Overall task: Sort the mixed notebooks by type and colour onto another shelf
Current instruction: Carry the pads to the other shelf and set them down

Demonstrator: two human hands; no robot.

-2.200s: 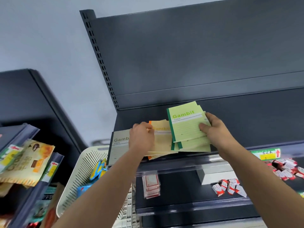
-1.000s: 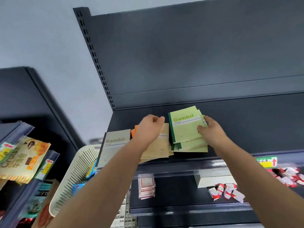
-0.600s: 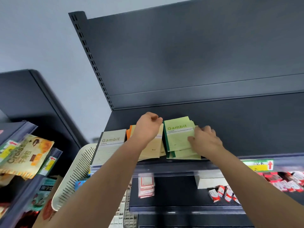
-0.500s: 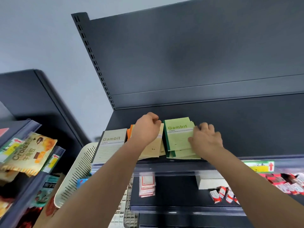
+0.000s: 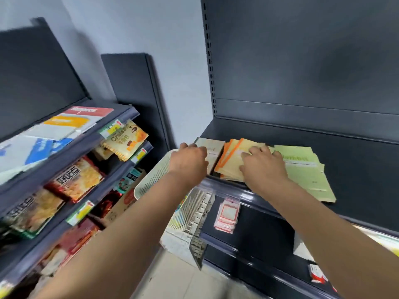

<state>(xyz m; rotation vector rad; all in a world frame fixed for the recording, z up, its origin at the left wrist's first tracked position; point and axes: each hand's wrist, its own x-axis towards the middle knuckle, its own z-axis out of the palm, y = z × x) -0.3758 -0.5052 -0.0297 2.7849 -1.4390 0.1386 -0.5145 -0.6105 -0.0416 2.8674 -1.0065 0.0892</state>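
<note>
Three notebook piles lie side by side on the dark upper shelf. The grey notebook is at the left, the orange-edged tan notebooks are in the middle, and the green notebooks are at the right. My left hand covers the grey notebook's left edge, fingers curled over it and thumb at its far corner. My right hand rests flat on the tan pile with fingers spread, its edge close to the green pile.
A white slotted basket hangs below my left wrist, by the shelf's left end. Small red-and-white packets lie on the lower shelf. A slanted rack of snack bags fills the left side.
My left hand went from the tan pile to the grey notebook, and my right hand from the green pile to the tan pile. My view swung left and down.
</note>
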